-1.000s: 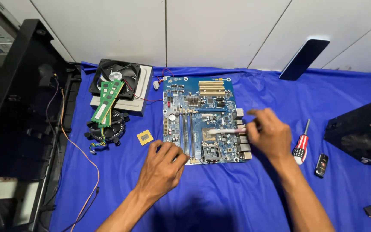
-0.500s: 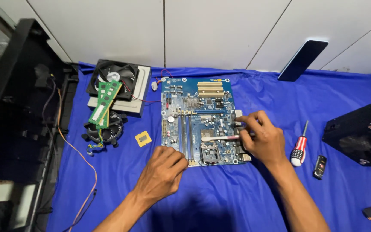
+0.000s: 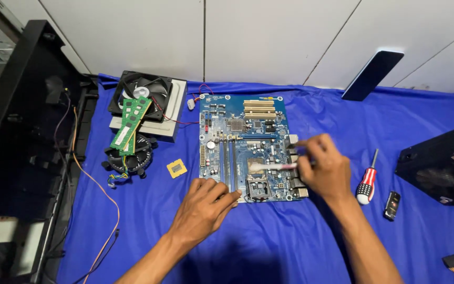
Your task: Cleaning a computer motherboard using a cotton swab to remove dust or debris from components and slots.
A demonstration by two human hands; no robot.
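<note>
Brushing at the blue motherboard (image 3: 245, 147), the right hand (image 3: 324, 168) is closed around a small pale brush (image 3: 271, 166), bristle end lying just above the CPU socket (image 3: 258, 185) near the board's front edge. Board lies flat, roughly mid-cloth, on the blue cloth (image 3: 269, 242) covering the table. Left hand (image 3: 203, 208) rests palm down, fingers loosely spread, holding nothing; fingertips touch the board's front-left edge beside the RAM slots (image 3: 227, 158). Hands are apart, w/ the socket between them. Just left of the board sits a loose CPU chip (image 3: 176, 168), gold side up. Further left: a round heatsink cooler (image 3: 130, 155) w/ two green RAM sticks (image 3: 130, 123) leaning across it and onto a black case fan (image 3: 143, 94), which sits on a grey optical drive (image 3: 166, 121). Far left, an open black PC case (image 3: 22, 131) w/ loose wires trailing onto the cloth. Right of the right hand lies a screwdriver (image 3: 368, 179) w/ a red, white and blue handle, then a small black key fob (image 3: 392, 204). Far right, a black PSU (image 3: 442, 165). A dark phone (image 3: 372, 73) leans against the white wall behind.
</note>
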